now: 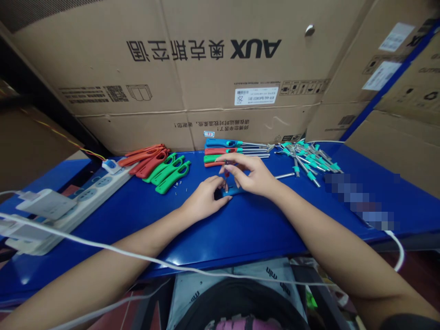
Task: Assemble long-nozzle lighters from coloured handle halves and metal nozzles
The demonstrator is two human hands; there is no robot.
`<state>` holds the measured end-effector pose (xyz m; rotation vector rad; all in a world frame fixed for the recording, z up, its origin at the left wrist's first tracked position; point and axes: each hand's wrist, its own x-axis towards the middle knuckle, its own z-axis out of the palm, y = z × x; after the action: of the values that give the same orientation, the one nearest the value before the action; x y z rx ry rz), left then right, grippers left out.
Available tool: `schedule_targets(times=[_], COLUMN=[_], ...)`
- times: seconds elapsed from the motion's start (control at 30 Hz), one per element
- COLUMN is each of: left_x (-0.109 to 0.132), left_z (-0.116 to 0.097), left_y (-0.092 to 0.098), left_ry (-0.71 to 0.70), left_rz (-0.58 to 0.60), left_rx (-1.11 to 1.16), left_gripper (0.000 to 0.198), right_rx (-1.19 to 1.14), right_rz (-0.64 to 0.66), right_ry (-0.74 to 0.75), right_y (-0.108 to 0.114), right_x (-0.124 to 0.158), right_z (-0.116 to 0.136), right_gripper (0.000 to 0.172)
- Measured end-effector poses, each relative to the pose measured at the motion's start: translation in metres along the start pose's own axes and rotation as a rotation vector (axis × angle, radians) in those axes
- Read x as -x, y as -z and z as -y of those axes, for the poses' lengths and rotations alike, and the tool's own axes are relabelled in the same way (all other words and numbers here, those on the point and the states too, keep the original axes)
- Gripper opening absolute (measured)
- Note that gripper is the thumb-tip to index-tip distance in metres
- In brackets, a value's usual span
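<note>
A blue long-necked lighter (237,189) lies on the blue table, its metal tube (284,175) pointing right from beneath my right hand. My left hand (208,197) has its fingers closed around the left end of the lighter's handle. In my right hand (250,174) a small screwdriver with a red handle (226,170) is gripped upright, tip down at the handle; the exact contact point is too small to make out. Behind my hands lie several lighters with tubes, the blue one (220,143) at the back. Several tiny screws (177,184) are scattered to the left.
Left of my hands are green handle shells (173,176) and red-orange ones (151,162). Metal tubes with teal parts (309,160) are heaped at right. A white power strip (89,192) stands left, its white cable (137,256) crossing above my left forearm. Cardboard (206,91) walls the back.
</note>
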<state>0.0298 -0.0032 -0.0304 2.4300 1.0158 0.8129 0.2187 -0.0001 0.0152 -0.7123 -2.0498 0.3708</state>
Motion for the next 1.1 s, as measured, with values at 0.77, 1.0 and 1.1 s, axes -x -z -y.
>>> schedule_targets(times=[0.77, 1.0, 1.1], left_x=[0.0002, 0.0002, 0.0003], left_z=[0.0014, 0.0013, 0.0], left_y=[-0.0012, -0.002, -0.002], left_ry=[0.009, 0.017, 0.022], left_rz=[-0.005, -0.01, -0.023], left_rx=[-0.003, 0.021, 0.017], left_gripper=[0.016, 0.016, 0.018], right_rx=[0.004, 0.09, 0.133], right_rz=[-0.011, -0.098, -0.077], right_ry=[0.006, 0.061, 0.109], right_y=[0.0004, 0.0003, 0.002], right_x=[-0.0002, -0.0037, -0.0038], right_z=[0.0031, 0.0069, 0.0084], right_gripper=[0.03, 0.014, 0.013])
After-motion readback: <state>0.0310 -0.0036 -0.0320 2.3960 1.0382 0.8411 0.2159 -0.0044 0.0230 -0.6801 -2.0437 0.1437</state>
